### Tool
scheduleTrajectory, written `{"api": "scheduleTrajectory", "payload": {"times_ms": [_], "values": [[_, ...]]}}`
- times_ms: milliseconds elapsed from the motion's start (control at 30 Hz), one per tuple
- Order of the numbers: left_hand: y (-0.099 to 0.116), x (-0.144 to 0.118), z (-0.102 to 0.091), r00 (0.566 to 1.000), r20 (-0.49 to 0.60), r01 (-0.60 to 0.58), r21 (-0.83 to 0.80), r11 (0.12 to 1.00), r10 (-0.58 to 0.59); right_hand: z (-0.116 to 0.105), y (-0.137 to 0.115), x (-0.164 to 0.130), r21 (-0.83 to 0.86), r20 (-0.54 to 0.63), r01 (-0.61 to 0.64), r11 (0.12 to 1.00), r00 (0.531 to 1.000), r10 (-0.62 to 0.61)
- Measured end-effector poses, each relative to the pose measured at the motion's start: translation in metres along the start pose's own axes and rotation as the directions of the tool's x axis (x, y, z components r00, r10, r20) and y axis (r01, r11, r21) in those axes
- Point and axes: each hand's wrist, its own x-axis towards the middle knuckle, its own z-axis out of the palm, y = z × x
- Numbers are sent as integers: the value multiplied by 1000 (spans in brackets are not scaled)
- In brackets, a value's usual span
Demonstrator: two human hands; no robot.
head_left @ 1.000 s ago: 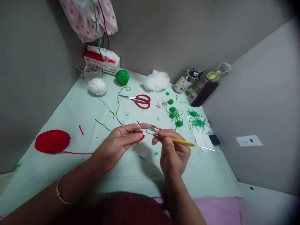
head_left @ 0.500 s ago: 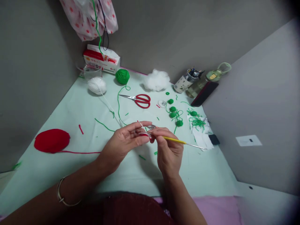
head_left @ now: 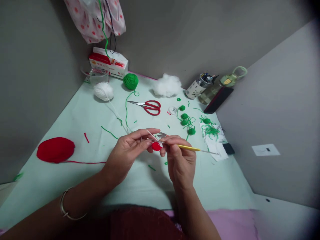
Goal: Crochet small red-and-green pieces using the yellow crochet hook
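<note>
One red crochet piece [head_left: 156, 146] pinched by the left hand [head_left: 130, 150]; the right hand [head_left: 181, 160] grips one yellow hook [head_left: 190, 148].

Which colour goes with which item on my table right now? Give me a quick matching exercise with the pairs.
Things:
1. scissors handles
2. yarn ball by the tissue box
3. crochet hook handle in the right hand
4. stuffing at the back

Colours:
a. white
b. yellow
c. red
d. green

Pairs: 1-c, 2-d, 3-b, 4-a
</note>
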Motion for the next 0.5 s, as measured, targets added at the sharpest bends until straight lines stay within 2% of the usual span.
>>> {"api": "scheduleTrajectory", "payload": {"times_ms": [133,267,333,433,500], "values": [[5,1,0,991,37,131,-131,983,-127,1,-4,4,78,26,-42,996,999,40],[5,4,-2,988,76,149,-210,966,-136,1,-6,6,103,36,-56,993,998,53],[5,4,-2,991,69,122,-169,978,-111,0,-6,7,101,30,-49,994,998,47],[6,3,4,995,51,81,1,997,-81,-2,-6,6,98,27,-39,994,999,37],[8,3,9,993,88,72,96,993,-80,-4,-6,5,86,38,-25,996,999,22]]}}
